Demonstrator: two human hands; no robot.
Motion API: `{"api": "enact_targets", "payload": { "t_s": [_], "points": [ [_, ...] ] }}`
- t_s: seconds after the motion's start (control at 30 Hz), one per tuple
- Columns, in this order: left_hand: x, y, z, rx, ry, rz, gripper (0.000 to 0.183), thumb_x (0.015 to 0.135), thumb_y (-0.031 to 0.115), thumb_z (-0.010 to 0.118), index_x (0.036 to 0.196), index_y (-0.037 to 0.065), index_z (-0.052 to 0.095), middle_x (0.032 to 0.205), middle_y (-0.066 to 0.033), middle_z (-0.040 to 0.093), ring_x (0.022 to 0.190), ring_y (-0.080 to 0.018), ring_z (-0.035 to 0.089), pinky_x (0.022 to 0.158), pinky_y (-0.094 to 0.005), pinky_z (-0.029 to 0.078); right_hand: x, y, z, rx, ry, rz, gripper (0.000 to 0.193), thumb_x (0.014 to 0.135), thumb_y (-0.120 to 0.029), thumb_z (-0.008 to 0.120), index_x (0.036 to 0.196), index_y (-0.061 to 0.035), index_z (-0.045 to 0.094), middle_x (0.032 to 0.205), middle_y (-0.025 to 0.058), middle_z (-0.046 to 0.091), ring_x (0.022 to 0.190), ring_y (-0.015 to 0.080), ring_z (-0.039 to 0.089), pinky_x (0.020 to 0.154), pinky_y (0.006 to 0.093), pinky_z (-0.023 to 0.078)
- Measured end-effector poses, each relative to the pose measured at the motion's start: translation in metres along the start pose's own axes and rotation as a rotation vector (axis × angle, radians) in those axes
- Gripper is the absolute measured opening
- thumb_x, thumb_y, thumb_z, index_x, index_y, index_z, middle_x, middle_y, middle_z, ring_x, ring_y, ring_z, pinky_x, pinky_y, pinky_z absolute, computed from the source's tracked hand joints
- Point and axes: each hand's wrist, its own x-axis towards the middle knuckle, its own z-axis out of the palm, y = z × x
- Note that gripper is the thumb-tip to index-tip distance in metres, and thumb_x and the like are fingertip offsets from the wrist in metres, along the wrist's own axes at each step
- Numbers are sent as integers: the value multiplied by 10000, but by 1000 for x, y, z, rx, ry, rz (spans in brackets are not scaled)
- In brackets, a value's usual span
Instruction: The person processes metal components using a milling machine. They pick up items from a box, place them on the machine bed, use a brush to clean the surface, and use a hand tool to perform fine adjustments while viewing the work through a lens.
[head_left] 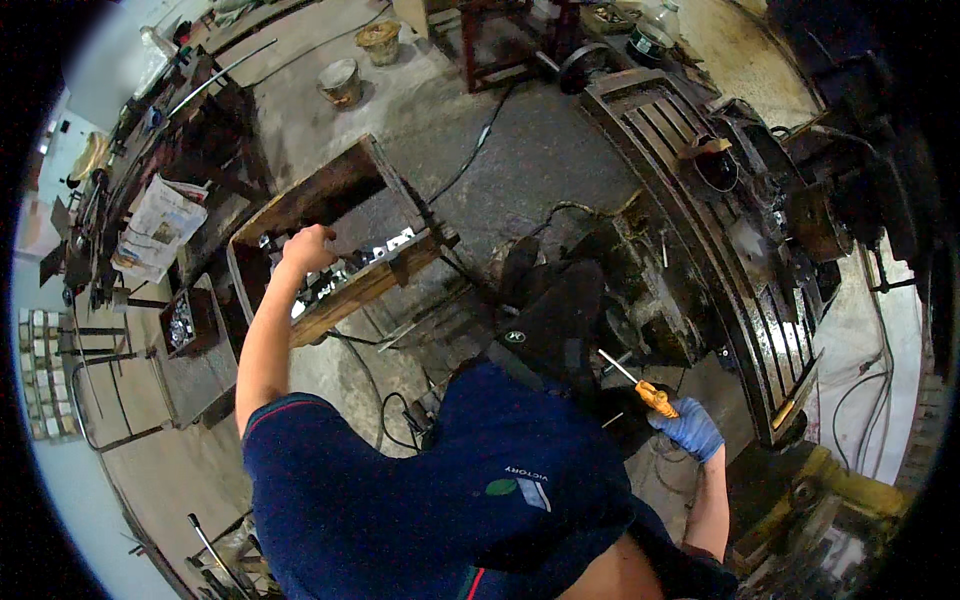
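My bare left hand (310, 248) is at a shallow wooden box (350, 300) on the left, its fingers curled downward. Whatever they may hold is hidden beneath the hand. Shiny small metal parts (400, 239) lie along the near side of the box, next to that hand. On the right, my right hand (690, 430) wears a blue glove and is closed round a screwdriver (655, 399) with an orange-yellow handle. Its metal shaft points up and to the left, clear of the box.
A long slotted machine table (690, 210) curves along the right side. At the left stand a small bin of metal pieces (185, 325) and a bench with a newspaper (160, 228). Two buckets (341, 83) sit on the far floor. A cable (480, 140) crosses the floor.
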Motion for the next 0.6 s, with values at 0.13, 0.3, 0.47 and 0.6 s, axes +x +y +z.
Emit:
{"api": "enact_targets", "payload": {
  "t_s": [0.13,0.3,0.47,0.6],
  "points": [
    [10,-13,27,188,4,238,296,591,127,644,885,97,630,839,-145,631,823,-315,612,688,-409,496,2,-11,12,49,32,-103,336,718,-347,690,796,-25,637,572,48,543,516,149,479,527,315,408],
    [27,-4,31,340,-85,517,179,556,105,621,731,71,631,771,-151,628,768,-319,616,628,-405,502,18,-7,20,-5,49,-223,346,714,-346,683,791,-16,613,569,89,530,523,159,486,533,324,409],
    [22,12,6,391,-179,522,193,593,197,616,743,77,640,744,-153,629,749,-323,617,626,-408,504,19,-10,25,3,95,-251,326,695,-297,693,828,-14,603,589,96,541,531,159,493,532,330,414],
    [35,-2,29,351,-86,423,250,614,275,633,746,63,638,751,-157,630,752,-324,619,631,-410,504,18,-9,25,-5,99,-270,316,694,-272,697,846,-11,602,598,100,545,537,151,493,533,328,419]
  ]
}}
